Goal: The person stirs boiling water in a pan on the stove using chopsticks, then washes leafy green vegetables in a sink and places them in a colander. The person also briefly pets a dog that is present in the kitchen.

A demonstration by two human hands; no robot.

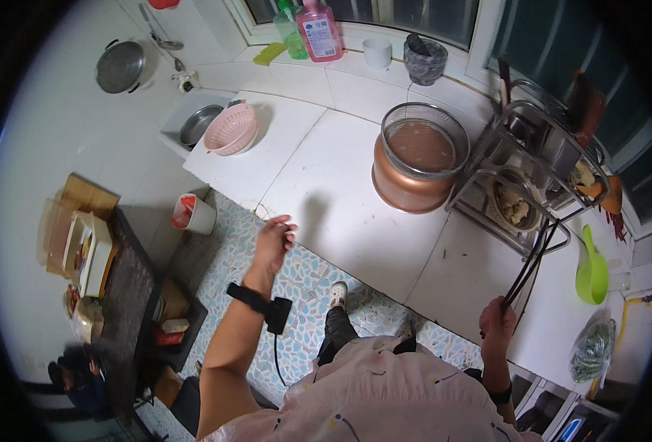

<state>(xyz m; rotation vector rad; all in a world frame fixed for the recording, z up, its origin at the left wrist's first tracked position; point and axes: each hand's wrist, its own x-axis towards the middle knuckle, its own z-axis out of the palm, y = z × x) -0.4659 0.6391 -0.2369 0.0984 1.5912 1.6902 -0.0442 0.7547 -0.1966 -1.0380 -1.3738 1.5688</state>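
My right hand (497, 323) grips a pair of long dark chopsticks (533, 259) near their lower ends, over the counter's front edge. Their far ends reach up to the metal dish rack (478, 193). Inside that rack sits a small basket (516, 199) with pale lumpy pieces in it. My left hand (275, 240) holds nothing and hovers by the front edge of the white tiled counter (337, 166), its fingers loosely curled and apart. A copper-coloured pot (411, 190) stands towards the back, topped by a wire mesh strainer (425, 141).
A pink colander (232, 130) rests beside the sink (174, 124). On the sill are soap bottles (319, 33), a white cup (377, 52) and a stone mortar (425, 61). At right lie a green ladle (591, 273) and bagged greens (594, 348). A person (80, 375) is at lower left.
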